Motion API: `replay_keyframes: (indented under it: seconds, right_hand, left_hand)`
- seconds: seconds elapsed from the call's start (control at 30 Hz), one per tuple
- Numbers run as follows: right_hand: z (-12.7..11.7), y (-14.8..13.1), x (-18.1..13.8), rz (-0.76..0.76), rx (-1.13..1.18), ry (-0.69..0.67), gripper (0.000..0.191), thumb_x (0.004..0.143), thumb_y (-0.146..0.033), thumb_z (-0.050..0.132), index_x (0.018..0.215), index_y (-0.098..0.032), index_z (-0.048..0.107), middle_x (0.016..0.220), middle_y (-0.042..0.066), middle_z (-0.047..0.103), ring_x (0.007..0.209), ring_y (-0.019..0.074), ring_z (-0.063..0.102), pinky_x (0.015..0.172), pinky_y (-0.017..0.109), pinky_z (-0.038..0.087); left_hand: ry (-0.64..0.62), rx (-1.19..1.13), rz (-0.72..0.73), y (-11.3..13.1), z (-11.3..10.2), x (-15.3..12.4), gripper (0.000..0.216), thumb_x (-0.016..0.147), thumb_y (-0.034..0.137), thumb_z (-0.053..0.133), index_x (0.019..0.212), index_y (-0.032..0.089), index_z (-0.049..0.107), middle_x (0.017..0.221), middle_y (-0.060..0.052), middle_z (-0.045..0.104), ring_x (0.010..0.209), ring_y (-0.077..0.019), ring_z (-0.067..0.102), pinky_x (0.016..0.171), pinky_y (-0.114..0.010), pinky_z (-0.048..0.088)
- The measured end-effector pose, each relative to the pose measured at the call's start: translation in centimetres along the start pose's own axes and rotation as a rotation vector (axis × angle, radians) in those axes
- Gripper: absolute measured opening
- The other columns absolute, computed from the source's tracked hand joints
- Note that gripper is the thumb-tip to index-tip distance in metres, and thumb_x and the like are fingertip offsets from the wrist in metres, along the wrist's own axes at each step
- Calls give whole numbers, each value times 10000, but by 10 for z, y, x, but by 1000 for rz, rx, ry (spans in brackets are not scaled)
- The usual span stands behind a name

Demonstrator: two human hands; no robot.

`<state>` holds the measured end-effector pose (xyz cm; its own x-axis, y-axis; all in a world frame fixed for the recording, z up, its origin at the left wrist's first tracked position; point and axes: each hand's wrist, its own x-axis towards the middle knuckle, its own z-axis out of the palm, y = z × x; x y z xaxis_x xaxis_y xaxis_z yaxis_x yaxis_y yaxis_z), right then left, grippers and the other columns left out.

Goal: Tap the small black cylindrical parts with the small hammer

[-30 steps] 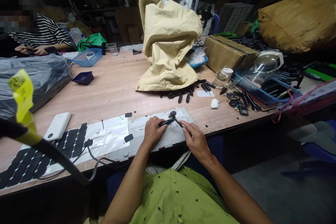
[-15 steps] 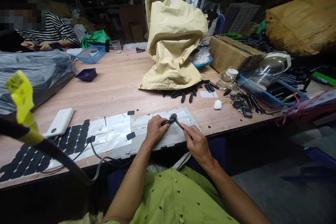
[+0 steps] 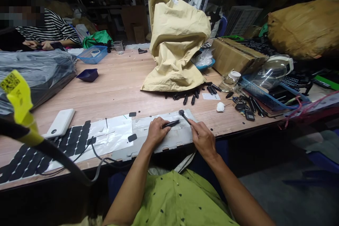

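My left hand (image 3: 155,132) is closed on a short black stick-like piece (image 3: 171,124) that lies over a grey metal plate (image 3: 164,137) at the table's near edge. My right hand (image 3: 202,138) pinches a thin black tool with a round head (image 3: 183,114), its tip raised just right of the stick. A small black pad (image 3: 131,137) sits on the plate's left end.
A crumpled tan paper bag (image 3: 174,39) stands mid-table with several black sticks (image 3: 189,96) at its foot. A white power bank (image 3: 60,123), black solar cells (image 3: 39,155), a cardboard box (image 3: 234,54) and blue trays (image 3: 267,91) lie around. Another person in a striped shirt (image 3: 47,30) sits far left.
My right hand has pulled the round-headed tool away to the right, off the black stick. The left hand still holds the stick in place.
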<state>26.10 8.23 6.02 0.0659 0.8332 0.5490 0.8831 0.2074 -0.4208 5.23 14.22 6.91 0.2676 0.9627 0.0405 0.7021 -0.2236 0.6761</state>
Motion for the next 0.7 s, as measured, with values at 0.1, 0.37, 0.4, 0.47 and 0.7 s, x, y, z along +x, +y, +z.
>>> replay_keyframes:
  seconds: [0.1,0.37,0.4,0.47,0.7]
  right_hand:
    - [5,16,7,-3,-165,38,313,931,-156,521,1110,-247,762,765,34,629,726,170,559,640,275,394]
    - [19,21,1,-50,-311,95,300,898,-112,565,1040,-266,779,778,40,582,727,173,441,653,288,310]
    - [19,20,1,-54,-315,101,304,899,-107,562,1040,-266,779,778,40,579,731,174,439,656,288,309]
    - [19,19,0,-68,-321,106,314,899,-98,557,1044,-268,778,777,39,571,737,177,437,664,290,313]
    - [21,20,0,-62,-334,83,313,897,-109,562,1064,-276,769,804,45,569,761,183,438,678,299,317]
  left_hand:
    - [-5,-5,-1,-2,0,-1,217,849,238,661,1028,269,780,865,-30,647,926,-228,601,849,-355,462]
    - [34,-127,5,-10,0,-4,352,998,304,377,760,213,620,812,-17,597,832,-188,562,789,-321,428]
    - [38,-136,2,-11,0,-4,370,1003,310,354,736,212,589,798,-16,586,815,-185,555,778,-319,423]
    - [40,-141,-3,-11,0,-5,384,1009,327,331,717,213,554,781,-14,571,798,-184,544,769,-317,418]
    - [-141,-178,165,-7,-19,-15,363,973,393,441,739,214,653,944,-48,654,954,-218,549,935,-377,426]
